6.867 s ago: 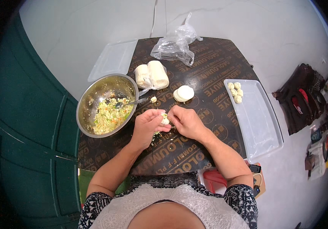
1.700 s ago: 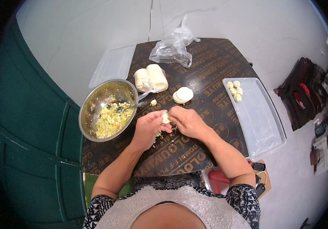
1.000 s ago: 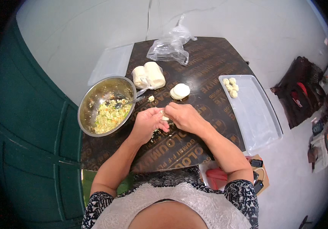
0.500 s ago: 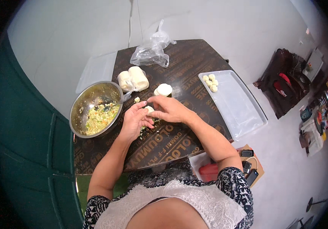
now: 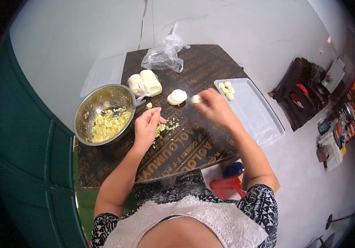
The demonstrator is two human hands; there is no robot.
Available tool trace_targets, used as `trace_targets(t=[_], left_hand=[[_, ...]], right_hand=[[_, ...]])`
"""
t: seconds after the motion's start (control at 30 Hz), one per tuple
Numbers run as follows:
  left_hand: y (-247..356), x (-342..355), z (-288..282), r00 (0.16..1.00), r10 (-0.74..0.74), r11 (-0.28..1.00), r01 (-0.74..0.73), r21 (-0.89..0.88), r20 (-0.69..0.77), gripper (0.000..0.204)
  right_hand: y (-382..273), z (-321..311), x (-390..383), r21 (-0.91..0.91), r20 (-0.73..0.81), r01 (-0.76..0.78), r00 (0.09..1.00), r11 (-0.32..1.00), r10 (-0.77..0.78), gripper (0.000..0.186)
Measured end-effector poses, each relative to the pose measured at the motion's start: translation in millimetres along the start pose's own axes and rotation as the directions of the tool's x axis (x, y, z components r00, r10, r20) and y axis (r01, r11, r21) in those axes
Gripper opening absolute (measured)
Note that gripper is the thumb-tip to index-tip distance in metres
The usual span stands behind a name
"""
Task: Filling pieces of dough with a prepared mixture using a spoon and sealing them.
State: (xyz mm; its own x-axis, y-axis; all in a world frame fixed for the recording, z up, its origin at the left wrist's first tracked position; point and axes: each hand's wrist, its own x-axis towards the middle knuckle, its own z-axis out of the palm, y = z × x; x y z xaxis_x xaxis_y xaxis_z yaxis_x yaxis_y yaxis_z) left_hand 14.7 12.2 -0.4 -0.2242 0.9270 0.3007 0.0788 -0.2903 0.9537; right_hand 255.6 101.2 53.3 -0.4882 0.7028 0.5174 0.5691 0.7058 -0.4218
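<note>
My right hand, blurred by motion, pinches a small white dumpling over the table, between the wrapper stack and the tray. My left hand hovers over the near side of the table, fingers curled together, with nothing visible in them. Beside it lies spilled chopped vegetable filling. A stack of round white dough wrappers stands just beyond my hands. To the left, a steel bowl holds chopped filling with orange and green bits. Several finished dumplings sit at the far left corner of the clear plastic tray.
Two bagged wrapper rolls stand behind the bowl. A crumpled plastic bag lies at the table's far side. A tiny dough piece lies near my left fingertips. Below the near right edge is a red stool.
My right hand has parted from the left and moved right toward the tray, carrying the dumpling. My left hand stays nearly in place, its fingers more curled.
</note>
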Motion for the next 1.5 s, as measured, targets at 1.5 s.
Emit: trace_targets(t=[1.5], left_hand=[[6.3, -2.4, 8.1, 0.866, 0.386, 0.667, -0.501, 0.552, 0.318, 0.019]], right_hand=[[52.7, 99.7, 63.4, -0.084, 0.047, -0.309, 0.948, 0.947, 0.313, 0.022]])
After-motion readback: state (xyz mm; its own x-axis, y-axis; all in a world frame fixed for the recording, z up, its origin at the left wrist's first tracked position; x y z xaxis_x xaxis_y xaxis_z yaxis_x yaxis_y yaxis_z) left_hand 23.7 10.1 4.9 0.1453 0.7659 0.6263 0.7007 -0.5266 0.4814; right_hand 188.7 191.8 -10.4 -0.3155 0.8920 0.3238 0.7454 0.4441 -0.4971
